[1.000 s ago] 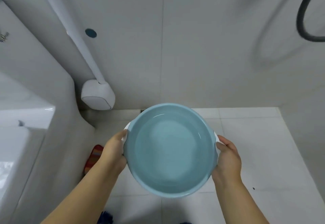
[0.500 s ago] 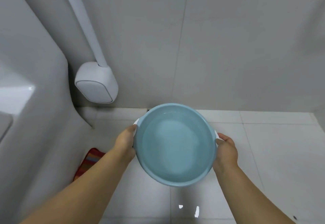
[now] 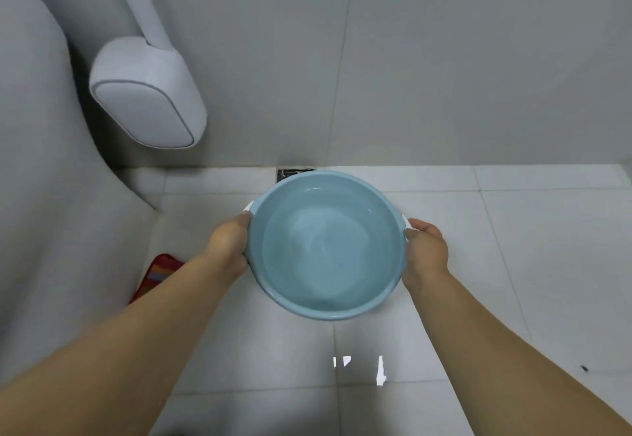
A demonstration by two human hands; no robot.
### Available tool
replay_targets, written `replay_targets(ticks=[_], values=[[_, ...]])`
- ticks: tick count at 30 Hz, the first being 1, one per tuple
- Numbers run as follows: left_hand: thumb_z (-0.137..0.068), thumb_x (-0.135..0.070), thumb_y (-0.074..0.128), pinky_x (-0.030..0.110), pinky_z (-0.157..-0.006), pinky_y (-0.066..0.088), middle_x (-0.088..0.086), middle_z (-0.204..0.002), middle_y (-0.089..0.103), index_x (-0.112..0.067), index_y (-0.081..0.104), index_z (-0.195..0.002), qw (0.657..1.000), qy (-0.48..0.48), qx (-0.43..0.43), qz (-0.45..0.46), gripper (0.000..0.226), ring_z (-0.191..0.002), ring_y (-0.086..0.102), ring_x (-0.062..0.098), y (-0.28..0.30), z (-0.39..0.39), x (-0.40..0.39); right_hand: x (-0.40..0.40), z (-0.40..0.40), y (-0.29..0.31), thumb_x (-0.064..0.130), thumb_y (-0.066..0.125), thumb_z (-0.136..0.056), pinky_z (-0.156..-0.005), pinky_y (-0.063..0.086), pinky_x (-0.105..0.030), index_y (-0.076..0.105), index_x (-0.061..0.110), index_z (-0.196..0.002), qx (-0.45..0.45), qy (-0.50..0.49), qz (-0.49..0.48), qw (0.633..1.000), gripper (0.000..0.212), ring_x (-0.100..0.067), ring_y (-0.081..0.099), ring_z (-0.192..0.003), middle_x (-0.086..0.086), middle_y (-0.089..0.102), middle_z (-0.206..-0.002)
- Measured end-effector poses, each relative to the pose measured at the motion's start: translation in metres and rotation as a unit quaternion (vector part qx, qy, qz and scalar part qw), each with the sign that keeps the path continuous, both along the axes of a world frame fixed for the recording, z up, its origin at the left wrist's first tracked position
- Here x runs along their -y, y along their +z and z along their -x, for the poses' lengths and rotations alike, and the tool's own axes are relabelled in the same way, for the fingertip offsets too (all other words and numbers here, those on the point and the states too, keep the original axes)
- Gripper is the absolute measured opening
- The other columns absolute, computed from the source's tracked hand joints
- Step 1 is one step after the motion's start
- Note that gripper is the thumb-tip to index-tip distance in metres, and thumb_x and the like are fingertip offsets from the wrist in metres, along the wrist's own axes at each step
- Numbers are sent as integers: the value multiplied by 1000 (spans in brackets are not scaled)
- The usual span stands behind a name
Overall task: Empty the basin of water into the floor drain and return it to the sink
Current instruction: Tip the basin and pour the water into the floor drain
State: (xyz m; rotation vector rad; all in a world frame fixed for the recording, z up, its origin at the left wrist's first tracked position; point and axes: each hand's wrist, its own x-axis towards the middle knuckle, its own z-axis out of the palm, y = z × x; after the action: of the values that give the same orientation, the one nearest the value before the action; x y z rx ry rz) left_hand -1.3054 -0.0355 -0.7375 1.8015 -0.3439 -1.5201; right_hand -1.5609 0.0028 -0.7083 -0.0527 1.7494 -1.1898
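Overhead, head view: a tiled bathroom floor meets a grey wall.
Basin: the light blue basin is held level above the floor, water inside, its far rim just short of the wall edge.
Floor drain: the floor drain sits at the floor's wall edge, partly hidden behind the basin's far rim.
Left hand grip: the left hand is closed on the basin's left rim.
Right hand grip: the right hand is closed on the basin's right rim.
Near the floor's left edge: a red striped mat.

I see bare floor tiles to the right; the basin covers most of the drain.
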Motion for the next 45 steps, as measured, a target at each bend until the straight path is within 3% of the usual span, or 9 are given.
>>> replay_targets(ticks=[5, 7, 14, 18, 21, 28, 33, 38, 45], values=[[-107, -24, 42, 38, -82, 54, 12, -104, 70, -6, 65, -110, 999, -27, 33, 19, 29, -88, 67, 27, -11, -13, 10, 6, -3, -21, -2, 45, -90, -53, 41, -27, 56, 21, -117, -39, 50, -9, 998, 38, -20, 52, -60, -4, 60, -78], [-105, -22, 44, 38, -80, 56, 14, -107, 71, -8, 67, -103, 999, -32, 33, 22, 27, -86, 67, 27, -15, -16, 11, 9, -3, -30, 0, 44, -90, -53, 41, -27, 55, 22, -118, -65, 69, -18, 995, 37, -20, 52, -61, -4, 61, -82], [-104, -23, 47, 40, -84, 56, 14, -115, 71, -11, 67, -100, 1000, 6, 13, 4, 23, -93, 68, 30, -25, -26, 6, 11, -8, -46, 5, 50, -92, -63, 47, -29, 53, 21, -119, -109, 127, -23, 986, 31, -21, 58, -74, -6, 63, -99], [-104, -23, 49, 42, -88, 56, 15, -115, 70, -6, 66, -115, 999, 11, 33, -2, 27, -97, 67, 31, -24, -31, 8, 14, -13, -49, 8, 50, -92, -71, 49, -35, 54, 23, -114, -135, 158, -17, 978, 27, -26, 60, -80, -9, 65, -106], [-104, -24, 49, 41, -87, 55, 14, -113, 70, -5, 64, -117, 999, 14, 46, -7, 28, -95, 65, 30, -24, -35, 9, 16, -14, -49, 8, 49, -94, -69, 48, -33, 56, 22, -113, -150, 172, -9, 974, 24, -24, 60, -79, -7, 65, -103], [-105, -27, 50, 40, -85, 53, 12, -112, 67, -1, 61, -128, 998, 17, 52, -22, 37, -95, 63, 30, -25, -42, 11, 16, -20, -50, 14, 49, -97, -60, 46, -29, 57, 24, -114, -136, 173, 7, 976, 22, -21, 60, -74, -3, 66, -98], [-104, -29, 53, 38, -82, 53, 11, -109, 69, -5, 65, -116, 998, 7, 64, -14, 30, -91, 64, 29, -22, -41, 13, 19, -19, -48, 15, 51, -98, -57, 44, -27, 60, 24, -120, -118, 156, 17, 981, 25, -19, 62, -74, -1, 67, -99], [-103, -31, 53, 47, -96, 55, 13, -112, 70, -6, 65, -111, 998, 5, 69, -10, 29, -95, 66, 31, -23, -42, 15, 22, -17, -47, 14, 52, -97, -54, 42, -26, 62, 24, -121, -98, 139, 20, 985, 27, -21, 60, -70, -2, 67, -95], [-102, -31, 56, 45, -92, 56, 12, -107, 70, -3, 65, -114, 996, 11, 81, -21, 31, -92, 66, 31, -22, -39, 14, 22, -17, -47, 13, 54, -97, -58, 47, -28, 62, 25, -116, -72, 114, 25, 990, 23, -24, 62, -76, -5, 69, -101]])
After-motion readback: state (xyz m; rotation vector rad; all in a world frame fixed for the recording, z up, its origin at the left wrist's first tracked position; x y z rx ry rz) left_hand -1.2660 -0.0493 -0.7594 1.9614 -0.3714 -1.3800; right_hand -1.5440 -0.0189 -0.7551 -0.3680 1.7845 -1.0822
